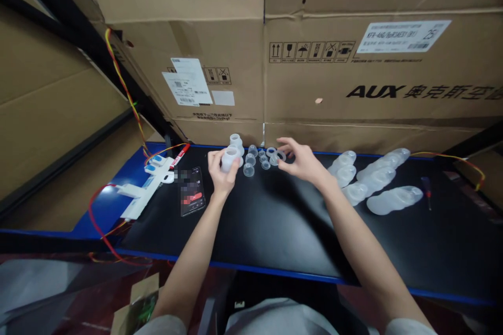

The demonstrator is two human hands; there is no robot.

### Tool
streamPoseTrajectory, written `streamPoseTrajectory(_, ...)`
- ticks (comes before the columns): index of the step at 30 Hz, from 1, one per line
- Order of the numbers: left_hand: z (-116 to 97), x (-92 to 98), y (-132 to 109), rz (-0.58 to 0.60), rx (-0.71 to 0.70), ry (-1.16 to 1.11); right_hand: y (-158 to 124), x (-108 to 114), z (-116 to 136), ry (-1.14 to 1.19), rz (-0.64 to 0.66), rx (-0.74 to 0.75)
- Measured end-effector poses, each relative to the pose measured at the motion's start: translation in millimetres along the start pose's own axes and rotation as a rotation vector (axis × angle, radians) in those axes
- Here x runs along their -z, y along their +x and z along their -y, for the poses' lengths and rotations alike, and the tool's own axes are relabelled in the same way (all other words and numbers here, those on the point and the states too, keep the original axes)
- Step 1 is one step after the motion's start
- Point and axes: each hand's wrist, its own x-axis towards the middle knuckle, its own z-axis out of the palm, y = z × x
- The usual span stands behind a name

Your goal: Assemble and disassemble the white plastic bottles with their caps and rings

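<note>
My left hand (pixel 222 174) is wrapped round a small white translucent bottle (pixel 230 159), its open mouth facing up. Right behind it stands another such bottle (pixel 236 140). My right hand (pixel 301 161) pinches a clear plastic ring (pixel 280 157) between thumb and fingers, just over the table. Next to that ring, another ring (pixel 271 152) lies flat. Between my hands are several small clear dome-shaped pieces (pixel 249 169) and some smaller round clear pieces (pixel 265 165).
Several elongated translucent pieces (pixel 395 200) lie at the right of the black table (pixel 267 235), beside a screwdriver (pixel 427 196). On the left are a phone (pixel 192 192), a white power strip (pixel 151 186) with wires, and a red marker (pixel 181 155). Cardboard (pixel 251 73) walls the back.
</note>
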Motion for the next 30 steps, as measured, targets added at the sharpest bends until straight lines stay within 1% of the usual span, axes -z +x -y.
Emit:
streamPoseTrajectory(1, 5.5, 1.4, 1.3, -0.007, 0.004, 0.027, 0.2, -3.8, -7.3, -0.06, 0.085, -0.033)
streamPoseTrajectory(3, 15.6, 3.3, 1.9, 0.004, -0.009, 0.071, 0.1, -12.7, -19.5, -0.157, 0.194, -0.083)
streamPoseTrajectory(6, 25.1, 4.8, 0.9, 0.037, -0.038, 0.114, -0.8, -23.1, -28.1, -0.288, 0.284, -0.138)
streamPoseTrajectory(9, 28.0, 5.8, 1.5, 0.039, -0.032, 0.146, -1.9, -27.6, -27.1, -0.424, 0.357, -0.178)
streamPoseTrajectory(12, 29.8, 8.0, 3.8, 0.044, -0.051, 0.168, -4.2, -31.1, -25.3, -0.521, 0.392, -0.175)
streamPoseTrajectory(15, 33.4, 11.6, 5.5, 0.059, -0.067, 0.166, -6.1, -34.0, -26.2, -0.578, 0.394, -0.161)
streamPoseTrajectory(18, 37.9, 14.5, 6.4, 0.085, -0.014, 0.168, -2.5, -29.8, -20.9, -0.633, 0.375, -0.158)
streamPoseTrajectory(20, 41.3, 15.7, 6.3, 0.125, 0.019, 0.189, 0.8, -18.8, -9.3, -0.677, 0.316, -0.146)
streamPoseTrajectory(21, 42.7, 16.2, 5.8, 0.145, 0.025, 0.21, 1.3, -10.2, -1.5, -0.694, 0.266, -0.137)
streamPoseTrajectory(25, 44.5, 16.4, 2.1, 0.248, 0.044, 0.289, -9.9, 39.7, 29.3, -0.75, 0.012, -0.126)
streamPoseTrajectory(27, 44.6, 15.7, 0.6, 0.311, 0.062, 0.317, -21.5, 66.6, 36.8, -0.842, -0.065, -0.168)
streamPoseTrajectory(30, 46.5, 16.5, 0.8, 0.367, 0.07, 0.369, -37.8, 99.5, 33.5, -0.982, -0.089, -0.315)
